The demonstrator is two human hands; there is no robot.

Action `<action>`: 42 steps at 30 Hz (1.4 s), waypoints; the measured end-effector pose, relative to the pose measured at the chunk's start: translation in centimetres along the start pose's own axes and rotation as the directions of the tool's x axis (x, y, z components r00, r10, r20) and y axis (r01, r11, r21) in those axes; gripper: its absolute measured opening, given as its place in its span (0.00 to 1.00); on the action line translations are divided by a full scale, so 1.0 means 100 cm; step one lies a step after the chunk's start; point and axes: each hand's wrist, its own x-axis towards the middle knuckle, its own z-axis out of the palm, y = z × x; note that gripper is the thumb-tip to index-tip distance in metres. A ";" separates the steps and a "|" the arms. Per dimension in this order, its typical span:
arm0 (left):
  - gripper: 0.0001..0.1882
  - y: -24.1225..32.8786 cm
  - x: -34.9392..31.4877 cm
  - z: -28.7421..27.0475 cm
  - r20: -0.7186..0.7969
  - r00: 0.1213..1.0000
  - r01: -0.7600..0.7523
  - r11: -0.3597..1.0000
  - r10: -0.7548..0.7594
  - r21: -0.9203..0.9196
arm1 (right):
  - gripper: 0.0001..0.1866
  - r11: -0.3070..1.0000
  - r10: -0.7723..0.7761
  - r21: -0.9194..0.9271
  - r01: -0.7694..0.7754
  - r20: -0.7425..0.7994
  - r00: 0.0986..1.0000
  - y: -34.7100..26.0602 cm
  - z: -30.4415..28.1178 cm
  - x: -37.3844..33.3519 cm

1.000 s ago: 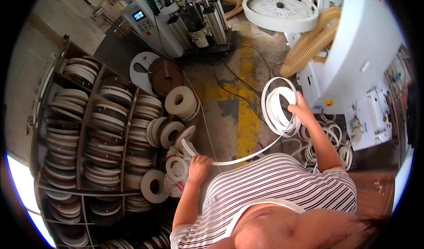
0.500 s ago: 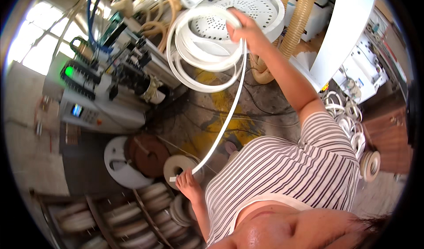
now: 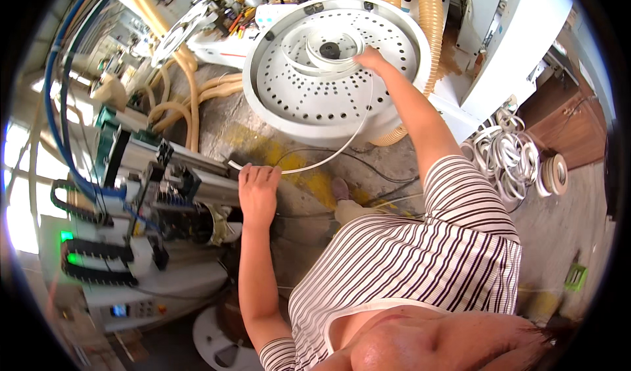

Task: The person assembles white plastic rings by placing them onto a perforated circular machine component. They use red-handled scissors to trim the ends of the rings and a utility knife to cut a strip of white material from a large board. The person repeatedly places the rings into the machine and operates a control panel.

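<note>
Running from the perforated white turntable (image 3: 328,101) down to the person's left hand (image 3: 257,188), a thin white edge-banding strip (image 3: 342,148) hung in a shallow curve between the two hands. One end of the strip was gripped in the left hand, which was closed around it with the tip projecting just beyond the fingers, near the yellow-marked floor (image 3: 299,164). The other end ran up to the small coil (image 3: 322,45) lying around the dark hub (image 3: 330,50) at the centre of the turntable. The right hand (image 3: 371,60) rested on that coil at the hub's edge, fingers bent down onto the banding; whether it pinched the strip or only pressed on it could not be told.

The turntable was tilted toward the camera, its raised rim grey-white. Corrugated tan hoses (image 3: 430,22) passed behind and under it on the right. To the left stood a machine assembly with black fittings (image 3: 167,193), blue hoses (image 3: 56,127) and a green light (image 3: 66,236). Loose white coils of banding (image 3: 509,160) lay on the floor to the right, beside a flat reel (image 3: 557,173). The person wore a striped shirt (image 3: 420,266)
</note>
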 end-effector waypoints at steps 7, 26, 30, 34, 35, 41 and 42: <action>0.12 -0.119 0.091 0.058 -0.019 0.982 -0.186 0.955 0.186 -0.232 | 0.29 0.988 0.140 0.061 -0.143 0.057 0.989 -0.046 -0.018 -0.040; 0.13 -0.283 0.251 0.192 -0.331 0.458 -0.778 0.192 0.825 -0.598 | 0.22 0.728 0.100 0.685 -0.039 -0.049 0.994 -0.182 -0.010 -0.083; 0.09 -0.316 0.257 0.217 -0.409 0.328 -0.810 0.031 0.851 -0.585 | 0.13 0.753 0.424 0.446 -0.483 0.232 0.875 -0.202 0.029 -0.099; 0.10 -0.325 0.259 0.236 -0.408 0.202 -0.793 -0.095 0.890 -0.601 | 0.10 0.729 0.609 0.332 -0.598 0.083 0.789 -0.212 0.055 -0.092; 0.10 -0.323 0.261 0.237 -0.413 0.178 -0.799 -0.114 0.893 -0.591 | 0.10 0.759 0.595 0.331 -0.561 0.000 0.804 -0.204 0.060 -0.089; 0.08 -0.317 0.287 0.248 -0.436 0.252 -0.802 -0.066 0.864 -0.594 | 0.16 0.823 0.562 0.270 -0.499 -0.265 0.784 -0.191 0.070 -0.057; 0.07 -0.318 0.294 0.250 -0.429 0.282 -0.810 -0.027 0.858 -0.586 | 0.19 0.804 0.588 0.275 -0.527 -0.237 0.773 -0.189 0.067 -0.054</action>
